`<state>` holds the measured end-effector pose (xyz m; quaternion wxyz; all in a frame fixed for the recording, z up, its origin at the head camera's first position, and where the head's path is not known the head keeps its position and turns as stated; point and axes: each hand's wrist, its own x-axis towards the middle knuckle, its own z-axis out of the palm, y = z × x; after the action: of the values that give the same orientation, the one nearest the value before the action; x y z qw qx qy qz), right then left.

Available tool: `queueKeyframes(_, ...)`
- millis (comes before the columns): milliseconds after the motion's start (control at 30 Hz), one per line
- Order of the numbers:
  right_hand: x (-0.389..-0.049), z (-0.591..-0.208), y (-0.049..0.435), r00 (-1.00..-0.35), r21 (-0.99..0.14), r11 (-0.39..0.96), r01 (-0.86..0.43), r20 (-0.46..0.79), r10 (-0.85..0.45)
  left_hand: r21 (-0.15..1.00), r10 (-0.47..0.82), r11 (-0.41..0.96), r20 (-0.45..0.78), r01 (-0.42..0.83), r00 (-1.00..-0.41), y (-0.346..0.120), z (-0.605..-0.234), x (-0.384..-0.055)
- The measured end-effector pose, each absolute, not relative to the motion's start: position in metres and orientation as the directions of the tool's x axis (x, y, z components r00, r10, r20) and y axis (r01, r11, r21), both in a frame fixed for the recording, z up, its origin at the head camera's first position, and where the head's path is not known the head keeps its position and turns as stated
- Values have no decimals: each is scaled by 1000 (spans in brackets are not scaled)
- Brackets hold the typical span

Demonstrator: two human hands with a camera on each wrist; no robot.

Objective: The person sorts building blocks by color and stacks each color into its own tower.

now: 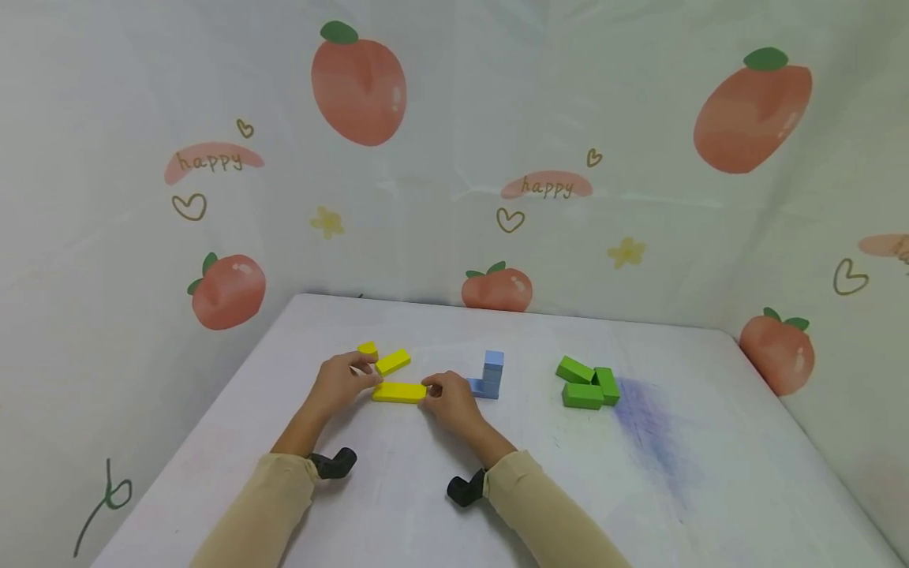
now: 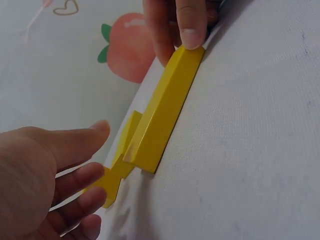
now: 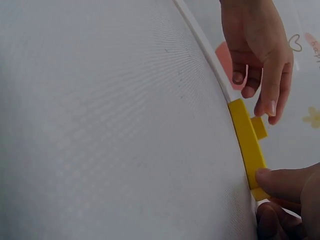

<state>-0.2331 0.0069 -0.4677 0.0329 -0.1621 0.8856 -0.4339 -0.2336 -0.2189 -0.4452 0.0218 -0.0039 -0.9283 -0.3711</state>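
Two forearms (image 1: 263, 505) angle inward, right hand (image 1: 452, 401) pinching the long yellow block (image 1: 399, 393), left hand (image 1: 337, 387) relaxed and released.

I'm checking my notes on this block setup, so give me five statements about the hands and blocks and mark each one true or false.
1. The right hand holds one end of the long yellow block. True.
2. In the head view, the green blocks lie to the right of the blue blocks. True.
3. The left hand grips one of the green blocks. False: it holds nothing and is near the yellow pieces.
4. Five green blocks are visible. False: there are three.
5. The blue blocks include an upright part. True.
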Motion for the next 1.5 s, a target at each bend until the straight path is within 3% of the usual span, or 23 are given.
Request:
queueKeyframes(400,-231,-467,5,-944,-775,578,-257,75,-321,628,-122,777,99,-33,-988,-206,-452,-242)
queueKeyframes(800,-231,-467,5,-942,-774,574,-268,84,-326,555,-121,831,102,-44,-987,-202,-459,-247)
queueKeyframes(1133,-231,-467,6,-943,-775,575,-262,78,-324,541,-165,834,59,-107,-985,-197,-455,-247)
queueKeyframes(1500,-230,-466,6,-950,-780,580,-233,54,-309,565,-133,823,77,-67,-988,-196,-457,-247)
